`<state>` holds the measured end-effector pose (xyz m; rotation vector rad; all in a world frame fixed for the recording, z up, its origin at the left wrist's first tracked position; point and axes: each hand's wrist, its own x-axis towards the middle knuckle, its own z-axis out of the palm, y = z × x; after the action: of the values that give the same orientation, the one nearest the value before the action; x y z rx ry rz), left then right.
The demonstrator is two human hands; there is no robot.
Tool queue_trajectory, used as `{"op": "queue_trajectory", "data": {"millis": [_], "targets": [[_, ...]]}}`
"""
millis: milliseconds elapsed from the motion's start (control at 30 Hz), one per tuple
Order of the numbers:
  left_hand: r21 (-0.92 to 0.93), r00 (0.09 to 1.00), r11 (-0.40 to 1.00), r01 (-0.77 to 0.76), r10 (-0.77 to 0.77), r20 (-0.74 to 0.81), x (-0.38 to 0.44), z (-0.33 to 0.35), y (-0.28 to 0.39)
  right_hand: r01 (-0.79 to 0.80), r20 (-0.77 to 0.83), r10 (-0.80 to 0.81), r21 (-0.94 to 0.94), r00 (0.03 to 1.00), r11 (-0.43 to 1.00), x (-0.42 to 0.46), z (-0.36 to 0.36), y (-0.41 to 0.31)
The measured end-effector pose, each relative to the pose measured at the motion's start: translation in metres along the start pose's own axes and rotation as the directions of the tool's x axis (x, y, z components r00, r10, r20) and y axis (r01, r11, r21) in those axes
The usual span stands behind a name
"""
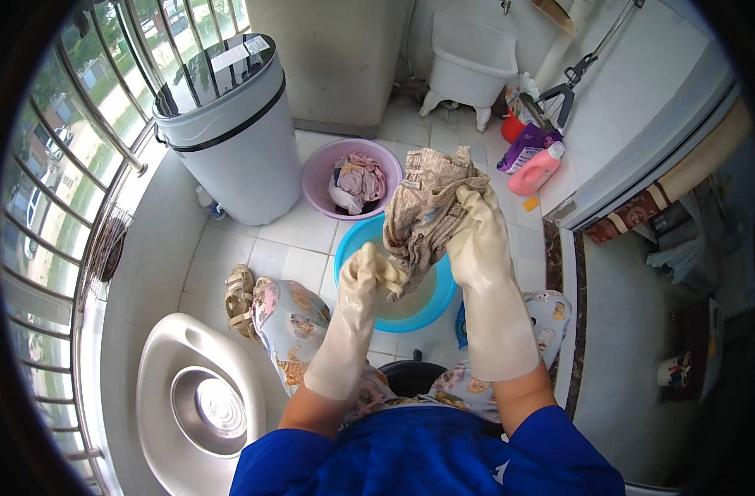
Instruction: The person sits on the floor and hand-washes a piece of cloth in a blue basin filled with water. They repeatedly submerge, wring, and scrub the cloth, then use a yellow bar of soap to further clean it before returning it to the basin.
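Note:
Both of my hands wear long cream rubber gloves. My right hand [477, 232] grips a wet, crumpled beige-and-brown patterned cloth [428, 198], holding it up in front of me. At its lower left edge, the curled fingers of my left hand [371, 273] hold a bunched bit of the fabric. Below the cloth sits a bright blue plastic basin [422, 319] with cloudy water [408, 305] in it. The cloth and gloves cover much of the basin.
A purple basin [312, 186] holding clothes [360, 180] stands beyond, beside a grey lidded bin [241, 164]. A pink detergent bottle [535, 170] lies at right, near a white mop sink [473, 56]. At lower left, a metal bowl [210, 409] rests in a white tub [160, 372]. Sandals [240, 297] are nearby.

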<state>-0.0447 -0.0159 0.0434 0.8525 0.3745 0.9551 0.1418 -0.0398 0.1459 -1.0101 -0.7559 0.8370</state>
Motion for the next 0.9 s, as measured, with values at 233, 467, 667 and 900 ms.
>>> {"op": "queue_trajectory", "data": {"millis": [233, 467, 667, 900], "targets": [[-0.750, 0.987, 0.642, 0.159, -0.097, 0.126, 0.035, 0.053, -0.034, -0.082, 0.009, 0.082, 0.098, 0.997, 0.992, -0.030, -0.013, 0.019], [-0.800, 0.933, 0.481, 0.359, -0.173, 0.315, 0.058, 0.026, -0.079, -0.064, -0.278, -0.181, -0.688, 0.943, 0.723, -0.034, -0.002, 0.093], [-0.732, 0.935, 0.649, 0.206, -0.351, -0.049, 0.065, 0.007, -0.050, 0.191, -0.047, -0.223, -0.366, 0.974, 0.911, -0.053, 0.009, 0.128], [0.594, 0.991, 0.800, -0.083, 0.003, 0.134, 0.027, 0.016, -0.038, -0.095, -0.212, 0.060, -0.159, 0.975, 0.983, -0.013, -0.020, 0.136]]}}
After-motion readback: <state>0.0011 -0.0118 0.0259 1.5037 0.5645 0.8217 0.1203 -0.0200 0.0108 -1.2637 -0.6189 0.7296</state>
